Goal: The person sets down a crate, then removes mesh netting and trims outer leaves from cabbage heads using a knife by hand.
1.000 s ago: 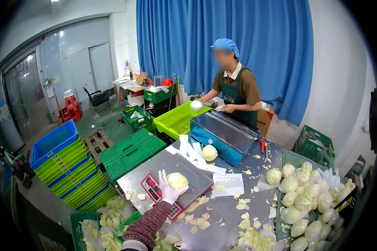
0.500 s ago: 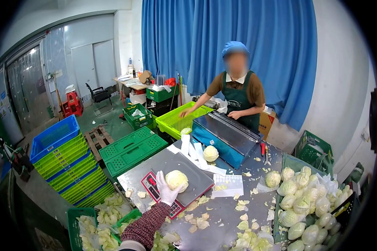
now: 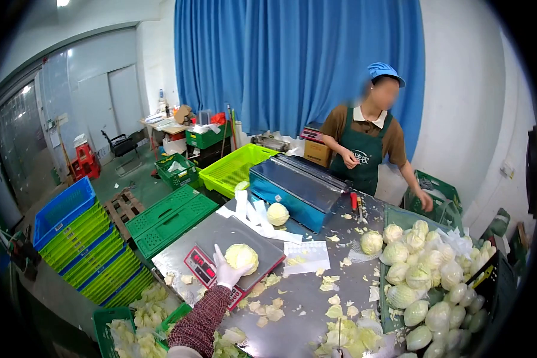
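Note:
My left hand [image 3: 228, 273], in a white glove below a checked sleeve, cups the near left side of a trimmed cabbage [image 3: 242, 258]. That cabbage rests on the grey plate of a red-framed weighing scale [image 3: 264, 253]. Beyond the scale, another cabbage [image 3: 277, 214] sits among white paper strips [image 3: 255, 216] by a blue-sided machine [image 3: 292, 197]. At the bottom edge, a thin blade-like thing [image 3: 339, 334] stands in front of loose leaves [image 3: 355, 337]; what holds it is out of sight. My right hand does not show.
Netted and wrapped cabbages [image 3: 420, 271] are heaped at the right of the metal table [image 3: 307, 292]. Across it stands a co-worker [image 3: 367, 143] in a green apron, one hand near a green crate [image 3: 438, 191]. Stacked crates [image 3: 83, 244] and a leaf-filled crate [image 3: 114, 322] stand at left.
My view has swung to the right. The co-worker has moved from the yellow-green crate toward the right-hand crate. My left hand stays at the cabbage on the scale; the thin blade-like thing has appeared.

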The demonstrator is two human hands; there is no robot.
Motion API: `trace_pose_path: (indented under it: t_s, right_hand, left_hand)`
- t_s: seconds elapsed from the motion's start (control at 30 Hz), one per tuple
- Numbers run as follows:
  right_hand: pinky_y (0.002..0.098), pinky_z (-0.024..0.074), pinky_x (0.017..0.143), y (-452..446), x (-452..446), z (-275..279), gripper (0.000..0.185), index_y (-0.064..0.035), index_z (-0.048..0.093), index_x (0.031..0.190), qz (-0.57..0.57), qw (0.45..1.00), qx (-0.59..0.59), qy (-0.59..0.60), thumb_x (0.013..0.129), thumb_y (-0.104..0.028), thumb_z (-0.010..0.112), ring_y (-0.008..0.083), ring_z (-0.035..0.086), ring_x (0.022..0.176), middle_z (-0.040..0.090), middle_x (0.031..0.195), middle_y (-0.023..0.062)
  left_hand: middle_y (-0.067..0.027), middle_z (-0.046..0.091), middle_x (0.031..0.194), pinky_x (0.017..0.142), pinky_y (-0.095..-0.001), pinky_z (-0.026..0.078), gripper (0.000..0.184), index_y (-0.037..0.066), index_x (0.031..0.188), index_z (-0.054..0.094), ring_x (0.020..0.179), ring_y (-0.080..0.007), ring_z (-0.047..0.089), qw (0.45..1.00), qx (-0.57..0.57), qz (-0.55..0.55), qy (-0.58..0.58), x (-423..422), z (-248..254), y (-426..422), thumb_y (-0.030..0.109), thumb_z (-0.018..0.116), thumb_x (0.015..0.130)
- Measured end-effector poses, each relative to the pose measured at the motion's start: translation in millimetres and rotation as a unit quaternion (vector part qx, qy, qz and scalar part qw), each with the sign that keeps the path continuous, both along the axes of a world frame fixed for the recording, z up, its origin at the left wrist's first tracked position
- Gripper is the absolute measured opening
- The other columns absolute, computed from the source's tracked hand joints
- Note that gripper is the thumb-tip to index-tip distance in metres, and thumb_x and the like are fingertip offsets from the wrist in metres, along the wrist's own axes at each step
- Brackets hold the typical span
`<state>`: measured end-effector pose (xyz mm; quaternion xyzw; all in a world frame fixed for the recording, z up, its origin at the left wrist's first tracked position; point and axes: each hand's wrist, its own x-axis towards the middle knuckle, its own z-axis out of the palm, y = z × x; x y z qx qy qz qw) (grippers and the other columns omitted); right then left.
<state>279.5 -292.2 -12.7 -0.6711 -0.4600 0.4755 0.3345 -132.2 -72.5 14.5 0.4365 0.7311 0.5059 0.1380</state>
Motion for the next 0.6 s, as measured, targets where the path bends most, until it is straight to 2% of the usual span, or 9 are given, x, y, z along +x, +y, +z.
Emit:
trace_pose_path:
  t_s: [0.03,0.17,0.23,0.3,0.33,0.37,0.47,0.53,0.6]
  right_hand:
    - [0.03,0.0474,0.078,-1,3,1,0.043,-0.0004,0.056,0.124,0.002,1.0,0.003,0.007,0.092,-0.029,0.059,0.0192,0.058,0.09,0.064,0.104,0.0148]
    - [0.0285,0.0472,0.071,-8,20,5,0.039,-0.0004,0.058,0.121,-0.013,0.999,0.019,0.038,0.092,-0.026,0.06,0.0164,0.057,0.082,0.064,0.099,0.0125]
    - [0.0256,0.0443,0.059,-19,30,8,0.032,-0.0001,0.06,0.115,-0.033,0.996,0.041,0.077,0.091,-0.021,0.061,0.0109,0.054,0.069,0.063,0.087,0.0079]
    - [0.0247,0.0432,0.057,-30,34,15,0.027,0.0001,0.061,0.11,-0.069,0.988,0.023,0.134,0.091,-0.02,0.062,0.0096,0.052,0.067,0.063,0.084,0.0066]
    - [0.0239,0.0421,0.056,-34,42,16,0.023,0.0002,0.062,0.105,-0.086,0.978,0.013,0.189,0.091,-0.018,0.062,0.0082,0.051,0.065,0.062,0.081,0.0053]
    - [0.0244,0.0425,0.056,-36,54,14,0.019,-0.0003,0.062,0.1,-0.045,0.996,0.01,0.07,0.091,-0.017,0.062,0.0087,0.051,0.065,0.061,0.077,0.0038]
    - [0.0252,0.0428,0.057,-44,70,33,0.018,-0.0006,0.061,0.099,-0.089,0.986,0.029,0.137,0.091,-0.016,0.062,0.0095,0.051,0.065,0.06,0.074,0.0021]
    - [0.0261,0.0449,0.06,-51,79,45,0.019,-0.0008,0.061,0.101,-0.168,0.963,0.075,0.197,0.091,-0.017,0.061,0.011,0.052,0.067,0.06,0.077,0.0019]
    - [0.0252,0.0465,0.059,-59,99,34,0.023,-0.0001,0.06,0.106,-0.152,0.964,-0.053,0.212,0.091,-0.018,0.062,0.011,0.054,0.066,0.059,0.082,0.0029]
  left_hand:
    - [-0.0312,0.033,0.142,0.112,-0.0427,0.025,0.135,0.002,0.149,0.002,0.13,-0.0416,0.036,0.992,0.016,-0.043,-0.122,7,6,-2,0.032,0.091,0.051]
    - [-0.0261,0.041,0.135,0.106,-0.037,0.037,0.131,0.0,0.148,0.006,0.125,-0.0348,0.044,0.991,0.121,-0.06,0.005,58,18,-14,0.018,0.09,0.049]
    - [-0.0229,0.041,0.137,0.106,-0.0374,0.036,0.129,-0.002,0.147,0.007,0.125,-0.0344,0.044,0.982,0.149,-0.111,0.012,93,23,-25,0.02,0.09,0.051]
    - [-0.0216,0.041,0.137,0.106,-0.0376,0.036,0.129,-0.003,0.146,0.007,0.125,-0.034,0.044,0.973,0.164,-0.163,-0.007,134,23,-34,0.02,0.09,0.051]
    - [-0.0213,0.041,0.137,0.106,-0.038,0.036,0.129,-0.003,0.146,0.006,0.124,-0.0336,0.045,0.963,0.182,-0.192,0.041,155,22,-36,0.021,0.091,0.052]
    - [-0.021,0.041,0.137,0.106,-0.0384,0.036,0.129,-0.004,0.145,0.006,0.123,-0.0333,0.046,0.949,0.204,-0.222,0.087,178,22,-35,0.023,0.091,0.052]
    - [-0.0213,0.041,0.137,0.106,-0.04,0.036,0.129,-0.004,0.145,0.005,0.122,-0.0329,0.048,0.916,0.197,-0.328,0.117,244,24,-28,0.024,0.092,0.054]
    - [-0.0218,0.041,0.136,0.105,-0.0406,0.037,0.128,-0.004,0.144,0.004,0.121,-0.0332,0.049,0.886,0.233,-0.395,0.068,297,26,-17,0.024,0.092,0.055]
    - [-0.0216,0.042,0.135,0.104,-0.04,0.039,0.128,-0.005,0.145,0.004,0.121,-0.0323,0.049,0.878,0.162,-0.45,-0.026,346,16,-2,0.023,0.091,0.056]
